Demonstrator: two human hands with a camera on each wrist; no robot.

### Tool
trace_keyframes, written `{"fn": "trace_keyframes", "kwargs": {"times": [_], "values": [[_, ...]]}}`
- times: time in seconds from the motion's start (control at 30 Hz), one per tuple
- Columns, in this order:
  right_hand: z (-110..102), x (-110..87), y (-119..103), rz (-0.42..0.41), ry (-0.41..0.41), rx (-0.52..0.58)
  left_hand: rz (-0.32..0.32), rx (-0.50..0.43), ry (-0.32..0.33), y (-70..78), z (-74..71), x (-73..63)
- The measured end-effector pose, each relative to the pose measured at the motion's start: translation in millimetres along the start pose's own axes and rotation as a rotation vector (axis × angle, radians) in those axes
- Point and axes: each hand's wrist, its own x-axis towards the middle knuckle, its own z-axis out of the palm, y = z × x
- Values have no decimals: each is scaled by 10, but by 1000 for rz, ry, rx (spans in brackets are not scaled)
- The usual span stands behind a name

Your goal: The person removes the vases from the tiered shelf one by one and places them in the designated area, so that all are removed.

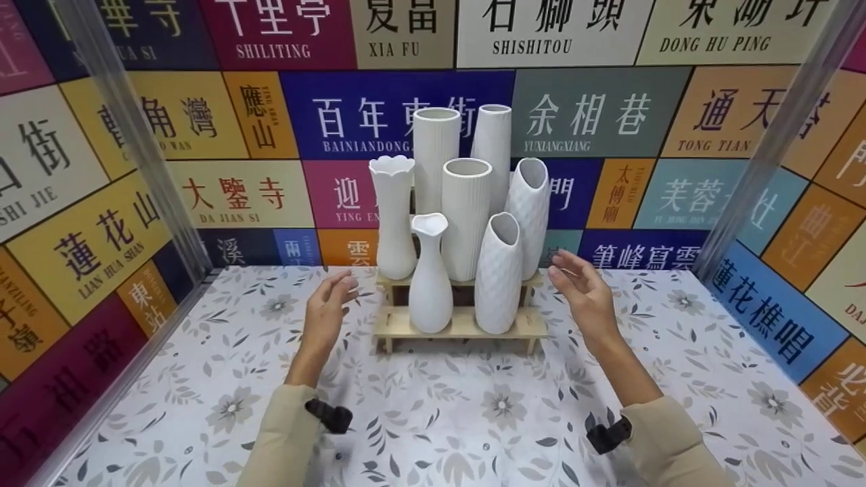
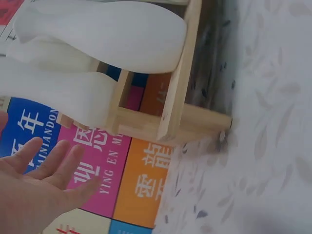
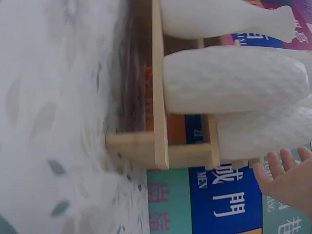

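Observation:
A tiered wooden stand (image 1: pixel 467 323) bears several white vases in rows. In front are a slim-necked vase (image 1: pixel 431 297) on the left and a slant-mouthed vase (image 1: pixel 498 284) with a dimpled surface on the right. Behind them stand a scalloped-rim vase (image 1: pixel 394 223), a ribbed cylinder vase (image 1: pixel 467 223) and another slant-mouthed vase (image 1: pixel 531 210). Two taller vases rise at the back. My left hand (image 1: pixel 327 308) hovers beside the stand's left end, fingers apart from the vases. My right hand (image 1: pixel 587 297) is at the right end, fingers extended, holding nothing.
The stand rests on a table with a flower-patterned cloth (image 1: pixel 433 419). Behind it rises a wall of colourful sign panels (image 1: pixel 595 111). Clear upright strips mark the corners at left (image 1: pixel 145 142) and right (image 1: pixel 761 149). Each wrist carries a black camera mount.

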Motion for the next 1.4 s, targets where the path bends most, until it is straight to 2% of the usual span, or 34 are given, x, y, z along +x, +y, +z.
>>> {"fn": "trace_keyframes", "kwargs": {"times": [0.2,0.33,0.47,0.63,0.8,0.97,1.1,1.23,1.4], "values": [[153,28,19,27,13,138,-129,-167,54,-219,127,-31],[247,52,12,37,31,222,-180,-222,110,-435,206,-47],[331,84,32,60,23,281,-240,-268,127,-620,225,-68],[436,91,74,69,31,344,-332,-304,127,-699,278,-79],[531,62,141,70,78,297,-408,-291,112,-759,327,-90],[552,49,212,40,73,241,-394,-333,117,-821,357,-102],[533,41,256,34,46,195,-370,-354,85,-843,408,-141],[562,41,302,48,16,126,-332,-351,52,-850,444,-176],[644,24,328,60,-2,58,-307,-324,52,-831,429,-191]]}}
